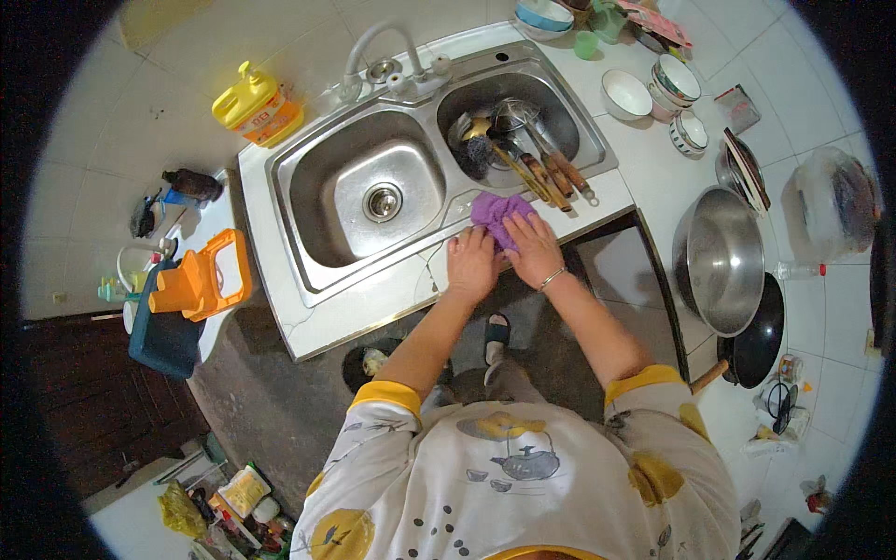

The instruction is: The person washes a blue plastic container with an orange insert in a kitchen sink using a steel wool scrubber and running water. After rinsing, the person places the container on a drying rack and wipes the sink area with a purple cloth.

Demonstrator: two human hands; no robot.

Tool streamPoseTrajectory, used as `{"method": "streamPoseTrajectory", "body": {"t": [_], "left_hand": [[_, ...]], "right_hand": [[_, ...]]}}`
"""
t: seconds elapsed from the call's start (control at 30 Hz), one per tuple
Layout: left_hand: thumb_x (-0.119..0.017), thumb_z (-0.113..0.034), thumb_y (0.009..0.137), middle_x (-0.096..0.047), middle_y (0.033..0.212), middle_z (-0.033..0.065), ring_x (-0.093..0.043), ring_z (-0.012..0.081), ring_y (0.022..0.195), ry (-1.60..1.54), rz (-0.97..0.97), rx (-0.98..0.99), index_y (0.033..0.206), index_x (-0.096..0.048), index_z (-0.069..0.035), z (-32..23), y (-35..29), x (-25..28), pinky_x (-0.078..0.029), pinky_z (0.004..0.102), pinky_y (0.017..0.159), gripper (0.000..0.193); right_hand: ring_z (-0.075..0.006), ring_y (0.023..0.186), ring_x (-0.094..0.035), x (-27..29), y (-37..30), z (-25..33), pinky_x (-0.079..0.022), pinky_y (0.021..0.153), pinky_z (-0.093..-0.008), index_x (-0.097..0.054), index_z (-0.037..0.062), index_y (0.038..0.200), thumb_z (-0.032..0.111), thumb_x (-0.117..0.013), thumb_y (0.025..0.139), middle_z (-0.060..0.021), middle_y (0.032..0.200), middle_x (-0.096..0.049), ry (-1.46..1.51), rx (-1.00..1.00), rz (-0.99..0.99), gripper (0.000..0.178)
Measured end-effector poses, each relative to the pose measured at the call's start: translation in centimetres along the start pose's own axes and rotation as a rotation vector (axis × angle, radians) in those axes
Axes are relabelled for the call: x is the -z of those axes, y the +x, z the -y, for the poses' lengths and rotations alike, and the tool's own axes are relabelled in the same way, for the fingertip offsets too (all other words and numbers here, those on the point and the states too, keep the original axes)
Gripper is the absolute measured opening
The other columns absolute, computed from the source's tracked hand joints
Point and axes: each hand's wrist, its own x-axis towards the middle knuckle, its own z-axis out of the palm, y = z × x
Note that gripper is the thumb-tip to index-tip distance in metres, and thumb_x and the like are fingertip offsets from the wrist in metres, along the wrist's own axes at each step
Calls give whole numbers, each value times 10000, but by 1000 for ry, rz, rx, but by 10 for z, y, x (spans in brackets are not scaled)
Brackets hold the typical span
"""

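A crumpled purple cloth (497, 217) lies on the front rim of the steel double sink (431, 198), below the divider. My right hand (534, 250) presses down on it, fingers bent over its folds, a bracelet at the wrist. Just to the left, my left hand (472, 263) rests on the counter edge with its fingers laid down beside the cloth; whether its thumb side grips a fold is hidden. In the right basin a strainer (511, 116), a dark scrubber (480, 155) and several long-handled utensils lean with wooden handles (551, 175) over the front rim.
The left basin (364, 177) shows its drain. A white faucet (383, 37) and a yellow jug (259, 107) stand behind. Bowls (627, 95), a large steel basin (723, 261) and a black wok (754, 341) line the right counter. An orange plastic item (198, 280) sits at left.
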Motion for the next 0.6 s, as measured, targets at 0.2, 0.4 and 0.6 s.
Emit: {"method": "streamPoseTrajectory", "body": {"t": [0.2,0.4,0.6], "left_hand": [[-652,-220,723,-574,914,70,-506,283,961,7,-6,-90,784,-630,-80,13,-5,19,-383,430,788,154],[-635,-71,670,-500,1215,189,-444,354,1163,-127,-58,-98,1197,-477,-54,27,-28,30,-362,453,939,551],[-603,-271,816,-298,1441,189,-250,317,1356,-19,263,-192,1406,-258,-33,35,-47,22,-209,486,1087,723]], "right_hand": [[-344,1279,-321,19,-3,-2,-234,1069,-462,-396,125,1353,299,-635,776,-115,1391,-390,161,43,19,648],[-340,1268,-331,3,-28,16,-261,1065,-441,-457,117,1306,220,-619,796,-88,1396,-382,95,10,-35,545],[-316,1263,-340,-12,-36,57,-259,1073,-428,-496,140,1272,199,-635,771,-59,1390,-390,79,-20,-4,523]]}}
